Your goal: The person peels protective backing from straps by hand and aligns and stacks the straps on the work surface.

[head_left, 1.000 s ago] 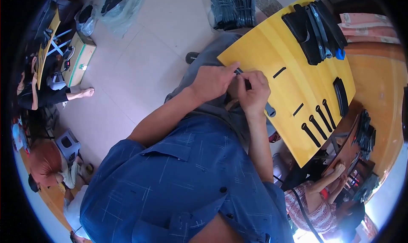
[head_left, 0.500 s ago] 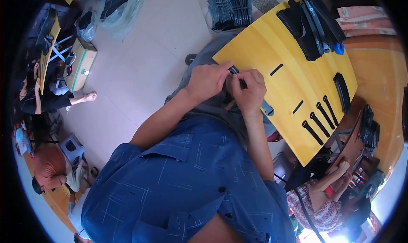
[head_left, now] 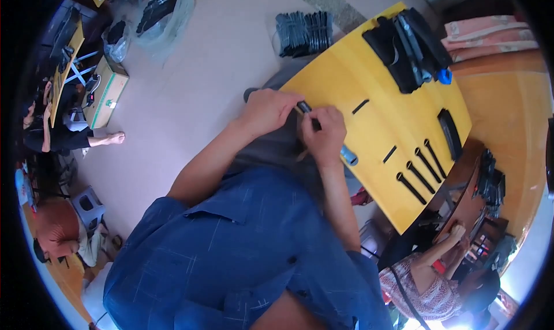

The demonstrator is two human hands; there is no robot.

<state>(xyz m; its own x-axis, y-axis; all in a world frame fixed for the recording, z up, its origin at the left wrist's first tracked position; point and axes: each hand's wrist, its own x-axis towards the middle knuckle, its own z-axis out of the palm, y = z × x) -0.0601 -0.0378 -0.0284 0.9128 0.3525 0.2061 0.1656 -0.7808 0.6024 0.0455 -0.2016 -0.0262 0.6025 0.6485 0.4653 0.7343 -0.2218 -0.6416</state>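
Observation:
My left hand is closed, thumb and fingertips pinching one end of a short black strap. Close beside it, my right hand grips the same strap, fingers curled around it. A grey-blue strap end with a hole sticks out below my right hand; whether it joins the black piece is hidden. Both hands are at the near edge of the yellow board. On the board lie two short black strips and a row of black straps with looped ends.
Black and grey strap bundles lie at the board's far end, a black stack at its right. Bundled straps sit on the floor. A co-worker is at lower right; other people are at the left, near a box.
The whole view has shifted slightly, so the board and hands appear a little further left and lower. Both hands keep their hold on the strap.

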